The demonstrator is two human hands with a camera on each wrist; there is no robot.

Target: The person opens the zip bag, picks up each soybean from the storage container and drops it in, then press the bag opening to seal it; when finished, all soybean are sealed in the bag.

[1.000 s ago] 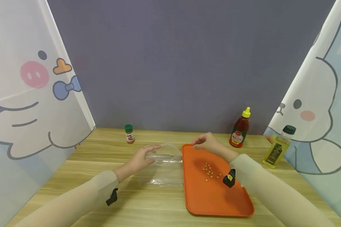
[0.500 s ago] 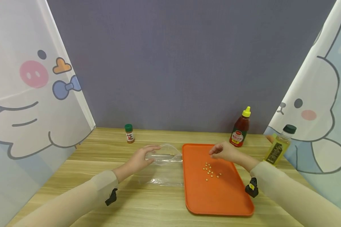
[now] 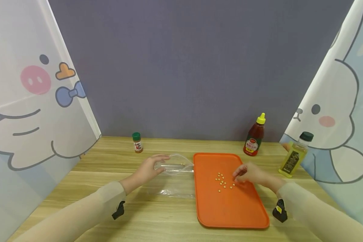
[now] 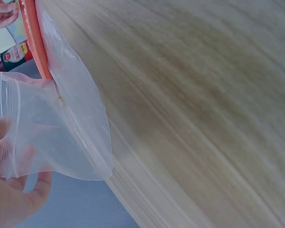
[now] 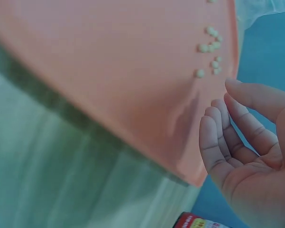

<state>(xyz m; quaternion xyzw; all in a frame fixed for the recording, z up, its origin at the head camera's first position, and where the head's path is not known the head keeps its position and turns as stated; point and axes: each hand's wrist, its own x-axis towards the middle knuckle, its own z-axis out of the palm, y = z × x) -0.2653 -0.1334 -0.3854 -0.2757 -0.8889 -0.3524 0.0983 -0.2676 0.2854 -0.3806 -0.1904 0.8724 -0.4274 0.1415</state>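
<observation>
My left hand point(image 3: 148, 170) holds a clear zip bag point(image 3: 173, 189) near its mouth, with the thumb on one side and fingers on the other. The bag point(image 4: 45, 121) gapes in the left wrist view, and a tiny yellowish thing shows inside it, too small to make out. Several small pale soybeans point(image 3: 222, 182) lie loose on an orange tray point(image 3: 230, 213) beside the bag. Just above the beans' right side hovers my right hand point(image 3: 251, 174). In the right wrist view the fingers point(image 5: 209, 140) are loosely bent, the thumb apart from the tray, and no bean shows between them.
A small green-capped spice jar point(image 3: 137, 143) stands at the back left. Behind the tray's right corner is a red sauce bottle point(image 3: 254, 137) with a yellow tip. A yellow oil bottle point(image 3: 294, 159) stands at the right. A grey panel point(image 3: 181, 74) closes off the back.
My right hand has moved right from beside the bag, over the tray's far edge, then down and nearer to the beans. The left hand and the bag have stayed in place.
</observation>
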